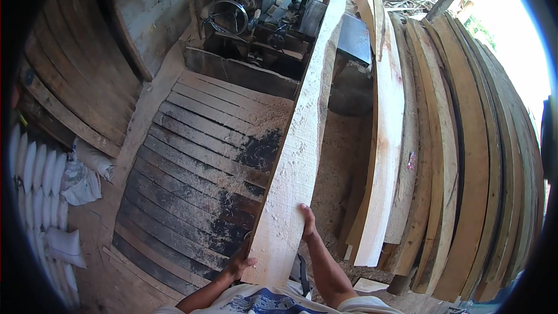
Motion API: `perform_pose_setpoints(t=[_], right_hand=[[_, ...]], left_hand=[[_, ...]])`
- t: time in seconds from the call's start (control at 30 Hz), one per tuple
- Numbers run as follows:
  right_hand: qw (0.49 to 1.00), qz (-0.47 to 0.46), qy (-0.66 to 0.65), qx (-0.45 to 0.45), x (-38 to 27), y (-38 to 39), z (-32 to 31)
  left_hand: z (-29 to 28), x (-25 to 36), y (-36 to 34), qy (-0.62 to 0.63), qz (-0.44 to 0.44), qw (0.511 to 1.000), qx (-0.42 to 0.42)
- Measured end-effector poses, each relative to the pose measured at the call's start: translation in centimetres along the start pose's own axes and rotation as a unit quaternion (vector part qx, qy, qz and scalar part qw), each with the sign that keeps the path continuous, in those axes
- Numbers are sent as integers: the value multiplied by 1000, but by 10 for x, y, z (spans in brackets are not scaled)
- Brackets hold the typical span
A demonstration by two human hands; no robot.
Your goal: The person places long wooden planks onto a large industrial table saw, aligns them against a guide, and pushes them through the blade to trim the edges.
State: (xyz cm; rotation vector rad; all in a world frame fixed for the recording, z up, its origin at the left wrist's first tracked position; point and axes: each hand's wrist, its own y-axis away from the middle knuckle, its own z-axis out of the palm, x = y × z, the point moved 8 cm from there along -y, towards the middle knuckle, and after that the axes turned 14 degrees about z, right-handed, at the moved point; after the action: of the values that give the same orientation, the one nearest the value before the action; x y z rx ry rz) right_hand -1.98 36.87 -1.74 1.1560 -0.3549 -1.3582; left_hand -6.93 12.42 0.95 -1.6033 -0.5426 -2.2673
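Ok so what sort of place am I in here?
Probably a sawmill or woodworking shed: there's a heavy machine with a handwheel ahead, a row of long planks on the right, and sawdust over the boarded floor and the board you're holding.

Spreads as a dark, slatted wooden floor (152, 209), lies strewn with pale sawdust (270, 115), densest toward the far right; gives way to brown ground (100, 238) at left and bears stacked white sacks (39, 168) there.
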Motion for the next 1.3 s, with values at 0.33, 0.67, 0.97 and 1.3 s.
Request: perform_pose_setpoints(t=[0.33,0.67,0.97,1.3], right_hand=[[1000,-12,21,-12,-159,-85,-4],[998,-11,7,-65,-291,-153,19],[998,-38,12,-49,-413,-209,25],[999,-47,-12,-2,-538,-280,21]], left_hand=[[3,14,-172,16,-33,999,-9],[-9,55,-325,-12,1,999,33],[-7,79,-459,12,23,1000,-14],[-22,105,-613,-115,95,989,6]])
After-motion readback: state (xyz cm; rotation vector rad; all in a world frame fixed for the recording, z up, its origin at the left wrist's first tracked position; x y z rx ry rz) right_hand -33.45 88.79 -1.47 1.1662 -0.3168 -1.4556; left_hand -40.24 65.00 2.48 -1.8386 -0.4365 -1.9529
